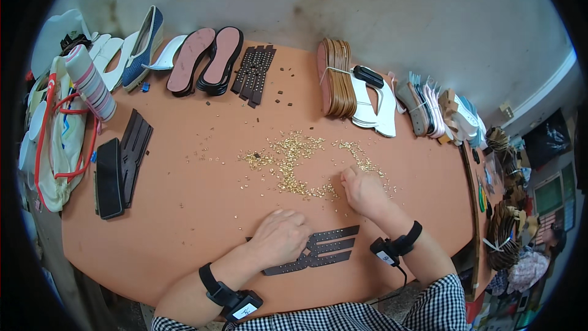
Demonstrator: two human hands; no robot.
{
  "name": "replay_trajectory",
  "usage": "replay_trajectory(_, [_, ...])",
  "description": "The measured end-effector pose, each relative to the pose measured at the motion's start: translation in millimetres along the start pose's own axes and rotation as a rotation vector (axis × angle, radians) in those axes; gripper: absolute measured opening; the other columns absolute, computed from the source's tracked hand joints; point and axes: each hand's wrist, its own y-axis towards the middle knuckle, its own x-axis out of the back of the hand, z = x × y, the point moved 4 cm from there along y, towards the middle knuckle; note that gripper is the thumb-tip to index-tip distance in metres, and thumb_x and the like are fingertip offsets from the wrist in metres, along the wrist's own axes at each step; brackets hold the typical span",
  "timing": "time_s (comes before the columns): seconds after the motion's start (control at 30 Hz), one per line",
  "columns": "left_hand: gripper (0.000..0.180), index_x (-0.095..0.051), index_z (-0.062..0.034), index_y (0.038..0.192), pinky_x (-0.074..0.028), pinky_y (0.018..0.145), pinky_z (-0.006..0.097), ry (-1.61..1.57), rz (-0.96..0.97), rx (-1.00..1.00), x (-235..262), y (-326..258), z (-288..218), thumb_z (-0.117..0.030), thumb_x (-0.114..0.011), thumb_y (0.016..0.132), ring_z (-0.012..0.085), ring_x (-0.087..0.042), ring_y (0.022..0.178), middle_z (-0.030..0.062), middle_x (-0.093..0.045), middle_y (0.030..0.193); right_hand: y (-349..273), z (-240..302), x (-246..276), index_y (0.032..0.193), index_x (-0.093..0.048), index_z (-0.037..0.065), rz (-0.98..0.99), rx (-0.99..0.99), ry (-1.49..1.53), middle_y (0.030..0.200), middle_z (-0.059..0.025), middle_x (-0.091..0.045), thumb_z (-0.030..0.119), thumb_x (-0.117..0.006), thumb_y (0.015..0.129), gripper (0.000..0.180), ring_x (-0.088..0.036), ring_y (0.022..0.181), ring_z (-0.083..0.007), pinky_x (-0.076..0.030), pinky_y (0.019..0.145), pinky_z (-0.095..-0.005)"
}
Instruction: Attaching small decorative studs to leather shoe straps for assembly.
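- One left hand (280, 233) — fingers curled — on dark straps (334, 233) near the worktop's (184, 245) front edge
- Right hand (362, 192), fingers bunched, at gold studs (289, 175); I can't tell either grip

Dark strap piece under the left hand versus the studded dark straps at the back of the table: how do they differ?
The dark strap piece lies roughly crosswise at the front, while the studded dark straps run more front to back. The left hand partly covers the strap piece; no hand touches the studded dark straps. Both are dark, split into strips and dotted with small studs.
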Motion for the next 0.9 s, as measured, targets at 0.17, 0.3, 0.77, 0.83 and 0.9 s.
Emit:
replay_trajectory(0.17, [0.006, -0.064, -0.0070, 0.073, -0.046, 0.071, 0.042, -0.001, -0.004, 0.003, 1, 0, -1, -0.011, -0.060, 0.076, 0.0290, -0.058, 0.078, 0.0103, -0.056, 0.074, -2, -1, -1, 0.092, -0.055, 0.004, -0.021, -0.058, 0.060, 0.092, -0.0145, -0.061, 0.014, -0.054, 0.088, 0.011, -0.062, 0.081, -0.0364, -0.048, 0.071, -0.0469])
replay_trajectory(0.3, [0.007, -0.063, -0.0065, 0.072, -0.046, 0.071, 0.042, -0.008, -0.011, -0.003, 1, 0, 0, -0.011, -0.060, 0.076, 0.0291, -0.058, 0.077, 0.0105, -0.056, 0.074, -2, -3, 0, 0.092, -0.054, 0.002, -0.032, 0.002, 0.084, 0.091, -0.0191, -0.060, 0.014, -0.051, 0.089, 0.012, -0.062, 0.077, -0.0392, -0.049, 0.069, -0.0489])
replay_trajectory(0.77, [0.011, -0.068, -0.0107, 0.085, -0.047, 0.070, 0.042, 0.042, 0.044, 0.017, -3, -2, 3, -0.014, -0.064, 0.075, 0.0285, -0.058, 0.079, 0.0072, -0.056, 0.076, -35, 13, 15, 0.091, -0.053, 0.003, 0.023, -0.046, 0.178, 0.087, -0.0192, -0.061, 0.012, -0.055, 0.087, 0.011, -0.061, 0.072, -0.0387, -0.049, 0.064, -0.0453])
replay_trajectory(0.83, [0.011, -0.068, -0.0108, 0.086, -0.047, 0.071, 0.041, 0.042, 0.046, 0.009, -3, 0, 3, -0.014, -0.064, 0.075, 0.0284, -0.058, 0.079, 0.0072, -0.056, 0.076, -65, 23, 12, 0.091, -0.052, 0.003, 0.005, -0.013, 0.213, 0.085, -0.0183, -0.061, 0.010, -0.057, 0.086, 0.010, -0.061, 0.071, -0.0380, -0.049, 0.062, -0.0437])
replay_trajectory(0.9, [0.012, -0.068, -0.0107, 0.086, -0.047, 0.071, 0.041, 0.049, 0.047, 0.012, -3, 0, 2, -0.013, -0.065, 0.075, 0.0282, -0.058, 0.079, 0.0071, -0.056, 0.077, -82, 34, 7, 0.091, -0.052, 0.002, 0.025, 0.030, 0.262, 0.083, -0.0168, -0.060, 0.008, -0.058, 0.086, 0.009, -0.061, 0.070, -0.0370, -0.050, 0.060, -0.0433])
